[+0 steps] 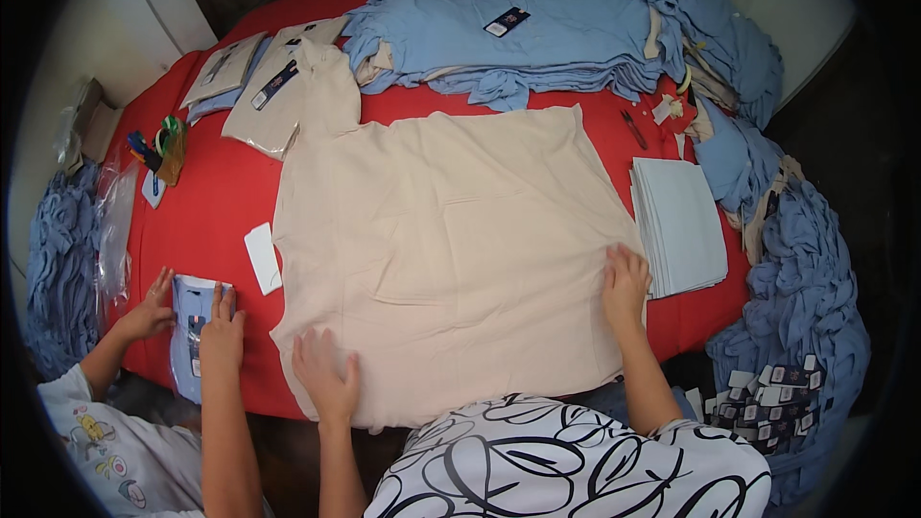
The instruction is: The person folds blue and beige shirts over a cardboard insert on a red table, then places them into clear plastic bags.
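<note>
A beige shirt lies spread across the red-covered table in front of me, its sleeve end stretching toward the upper left. My left hand rests on its lower left part, fingers apart and slightly smeared by motion. At the shirt's right edge, my right hand lies on the cloth with the fingers extended. Just beyond that hand sits a stack of pale thin sheets. A white card lies on the table beside the shirt's left edge.
A co-worker's hands press on a packed blue garment at left. Folded blue shirts are piled at the far side. Bagged beige garments, a pen holder, snips and loose tags lie around.
</note>
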`<state>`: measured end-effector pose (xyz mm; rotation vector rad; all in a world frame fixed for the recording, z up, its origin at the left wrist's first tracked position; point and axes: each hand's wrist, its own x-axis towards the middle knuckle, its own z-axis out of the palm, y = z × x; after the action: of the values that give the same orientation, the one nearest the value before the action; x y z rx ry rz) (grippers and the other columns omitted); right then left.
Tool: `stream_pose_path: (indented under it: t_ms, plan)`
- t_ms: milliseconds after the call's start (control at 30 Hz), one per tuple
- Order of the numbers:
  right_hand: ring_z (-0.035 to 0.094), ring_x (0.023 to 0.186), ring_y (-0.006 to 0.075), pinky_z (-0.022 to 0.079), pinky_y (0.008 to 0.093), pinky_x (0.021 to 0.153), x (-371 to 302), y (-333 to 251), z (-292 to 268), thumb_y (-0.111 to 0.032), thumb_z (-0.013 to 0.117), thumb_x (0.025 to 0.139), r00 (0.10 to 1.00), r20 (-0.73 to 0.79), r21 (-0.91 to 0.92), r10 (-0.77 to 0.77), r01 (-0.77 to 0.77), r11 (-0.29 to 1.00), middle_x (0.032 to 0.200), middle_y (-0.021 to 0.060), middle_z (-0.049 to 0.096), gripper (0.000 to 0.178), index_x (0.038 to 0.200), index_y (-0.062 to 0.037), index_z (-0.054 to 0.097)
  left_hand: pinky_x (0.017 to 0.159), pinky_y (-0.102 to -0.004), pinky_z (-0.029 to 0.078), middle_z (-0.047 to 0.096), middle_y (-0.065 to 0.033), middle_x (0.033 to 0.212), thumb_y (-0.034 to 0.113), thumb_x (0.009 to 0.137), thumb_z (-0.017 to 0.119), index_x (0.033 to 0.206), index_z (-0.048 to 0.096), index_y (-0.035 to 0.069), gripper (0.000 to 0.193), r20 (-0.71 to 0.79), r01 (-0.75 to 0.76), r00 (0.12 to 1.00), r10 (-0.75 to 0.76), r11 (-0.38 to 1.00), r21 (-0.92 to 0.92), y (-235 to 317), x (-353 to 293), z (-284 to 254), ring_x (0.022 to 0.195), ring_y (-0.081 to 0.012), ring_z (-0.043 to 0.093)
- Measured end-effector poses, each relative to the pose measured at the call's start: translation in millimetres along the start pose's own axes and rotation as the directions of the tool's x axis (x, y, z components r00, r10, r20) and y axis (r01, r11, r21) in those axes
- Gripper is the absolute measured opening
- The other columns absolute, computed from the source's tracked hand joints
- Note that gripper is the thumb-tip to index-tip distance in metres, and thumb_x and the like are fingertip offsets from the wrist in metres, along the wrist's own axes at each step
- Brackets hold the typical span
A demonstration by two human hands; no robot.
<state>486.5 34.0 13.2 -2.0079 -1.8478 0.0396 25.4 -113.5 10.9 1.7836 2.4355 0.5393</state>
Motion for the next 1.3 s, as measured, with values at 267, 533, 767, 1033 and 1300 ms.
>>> stream_pose_path:
  t_ms: [267,533,767,1033,1300]
  plan:
    - [0.029,0.143,0.028,0.016,0.0526,0.117,251,-57,109,-0.035,0.05,0.097,0.972,-0.018,-0.053,-0.236,0.235,0.971,0.152,0.0102,0.038,0.05,0.141,-0.0114,0.048,0.115,-0.0479,0.025,0.039,-0.0103,0.152,0.03,0.098,0.052,0.141,0.049,0.011,0.047,-0.122,-0.192,0.973,0.194,0.981,0.028,8,263,46,0.143,-0.0349,0.027]
    - [0.017,0.149,0.0282,0.007,0.055,0.119,275,-17,81,-0.05,0.049,0.095,0.997,0.052,-0.202,-0.055,0.064,0.977,0.159,0.009,0.027,0.069,0.152,-0.015,0.033,0.117,-0.0465,0.021,0.037,-0.0091,0.154,0.04,0.098,0.049,0.145,0.046,0.015,0.053,-0.144,-0.169,0.972,0.188,0.977,0.131,-1,329,62,0.145,-0.0318,0.027]
    - [0.014,0.147,0.0421,0.014,0.0659,0.113,119,92,-30,-0.057,0.06,0.085,0.797,0.084,-0.234,0.599,-0.568,0.789,0.159,0.0205,0.022,0.087,0.154,-0.0156,0.026,0.118,-0.0457,0.021,0.044,-0.0142,0.148,0.03,0.094,0.057,0.14,0.05,0.008,0.051,-0.165,-0.226,0.957,0.24,0.969,0.096,-33,290,45,0.14,-0.0318,0.034]
    - [0.062,0.103,0.0374,0.047,0.0395,0.09,76,41,-68,-0.014,0.061,0.091,0.975,0.162,-0.055,0.152,-0.145,0.988,0.113,0.0231,0.064,0.034,0.123,-0.0003,0.06,0.115,-0.0511,0.024,0.042,-0.0159,0.148,0.026,0.094,0.056,0.14,0.048,0.006,0.051,-0.263,0.099,0.963,-0.058,0.985,0.145,-5,174,43,0.14,-0.0354,0.033]
    - [0.051,0.07,0.0096,0.041,0.0261,0.063,105,-210,-138,-0.007,0.063,0.087,0.769,0.273,0.709,-0.578,0.245,0.662,0.076,0.003,0.06,0.017,0.099,0.0048,0.063,0.095,-0.046,0.043,0.053,-0.0165,0.128,0.013,0.086,0.066,0.12,0.059,0.005,0.035,-0.342,0.243,0.909,-0.237,0.97,-0.025,-39,111,-15,0.119,-0.0338,0.048]
